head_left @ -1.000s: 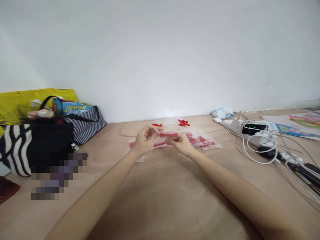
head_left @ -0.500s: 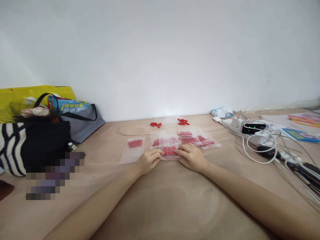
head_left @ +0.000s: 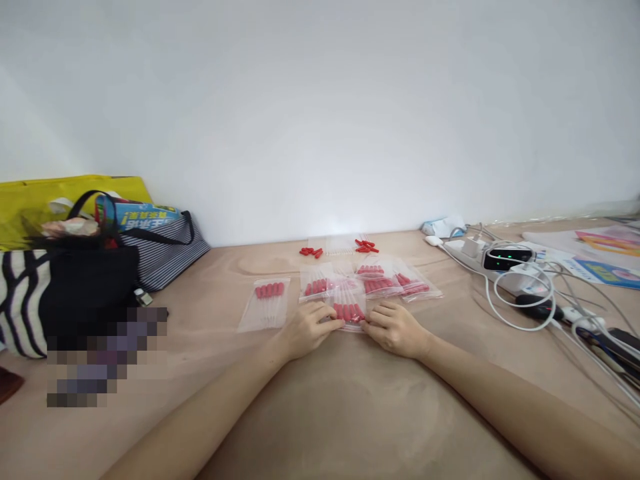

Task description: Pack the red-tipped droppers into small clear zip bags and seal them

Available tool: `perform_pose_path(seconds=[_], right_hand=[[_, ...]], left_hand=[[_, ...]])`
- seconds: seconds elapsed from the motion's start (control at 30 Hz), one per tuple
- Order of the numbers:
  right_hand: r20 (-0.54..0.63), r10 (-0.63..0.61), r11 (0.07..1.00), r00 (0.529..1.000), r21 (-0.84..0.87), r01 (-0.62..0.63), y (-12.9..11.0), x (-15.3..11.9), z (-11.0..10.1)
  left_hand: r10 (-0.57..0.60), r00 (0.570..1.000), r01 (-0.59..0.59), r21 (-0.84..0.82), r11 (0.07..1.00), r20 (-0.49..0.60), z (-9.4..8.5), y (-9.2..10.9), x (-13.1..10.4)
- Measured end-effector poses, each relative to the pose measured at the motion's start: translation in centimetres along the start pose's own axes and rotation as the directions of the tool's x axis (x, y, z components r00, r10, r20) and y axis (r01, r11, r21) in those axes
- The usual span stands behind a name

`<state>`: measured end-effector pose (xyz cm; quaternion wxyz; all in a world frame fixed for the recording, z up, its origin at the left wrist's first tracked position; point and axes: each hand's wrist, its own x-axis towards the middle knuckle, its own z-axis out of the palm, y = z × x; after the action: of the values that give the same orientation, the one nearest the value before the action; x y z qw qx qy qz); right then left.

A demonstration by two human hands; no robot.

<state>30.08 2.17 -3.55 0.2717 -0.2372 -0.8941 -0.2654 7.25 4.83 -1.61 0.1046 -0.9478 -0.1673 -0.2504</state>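
A clear zip-lock bag (head_left: 350, 300) lies before me, holding several thin clear droppers with red bulbs at its near end. My left hand (head_left: 309, 329) pinches the near left corner of this bag, thumb and fingers pressed together. At the opposite near corner, my right hand (head_left: 396, 331) grips the edge with curled fingers. Close behind, more bags of red-bulbed droppers lie overlapping, among them a left one (head_left: 316, 285) and a right one (head_left: 416, 285). To the left of my hands, another bag (head_left: 265, 307) of droppers lies flat by itself.
Loose red bulbs (head_left: 311, 253) and more red pieces (head_left: 367, 246) flank thin clear tubes (head_left: 340, 245) near the wall. A power strip with tangled white cables (head_left: 525, 297) occupies the right. At left stand a black-and-white bag (head_left: 90, 287) and a striped bag (head_left: 167, 257).
Both hands have drawn the held bag slightly toward me, off the bags behind it. My right hand's fingers have curled in more and shifted to the right.
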Motion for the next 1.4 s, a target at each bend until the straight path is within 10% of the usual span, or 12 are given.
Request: perform_pose_path(seconds=[0.37,0.53,0.83,1.07,1.4], right_hand=[[0.156,0.138,0.977,0.978,0.139,-0.160,0.6,-0.3,-0.1],[0.195,0.164,0.966,0.967,0.166,-0.197,0.5,-0.4,-0.2],[0.162,0.175,0.955,0.971,0.211,-0.207,0.4,-0.6,0.2],[0.111,0.174,0.943,0.978,0.267,-0.198,0.3,0.0,0.7],[0.053,0.312,0.875,0.948,0.372,-0.309,0.1,0.6,1.4]], left_hand=[[-0.223,0.969,0.239,-0.183,0.953,0.104,0.5,-0.9,1.5],[-0.539,0.842,0.532,-0.210,0.820,0.028,2.1,-3.1,1.8],[-0.664,0.746,0.660,0.073,0.748,0.047,1.3,-3.9,0.2],[-0.366,0.926,0.360,-0.080,0.930,-0.089,0.1,-0.1,-0.1],[-0.218,0.973,0.222,0.046,0.974,-0.073,1.0,0.8,0.6]])
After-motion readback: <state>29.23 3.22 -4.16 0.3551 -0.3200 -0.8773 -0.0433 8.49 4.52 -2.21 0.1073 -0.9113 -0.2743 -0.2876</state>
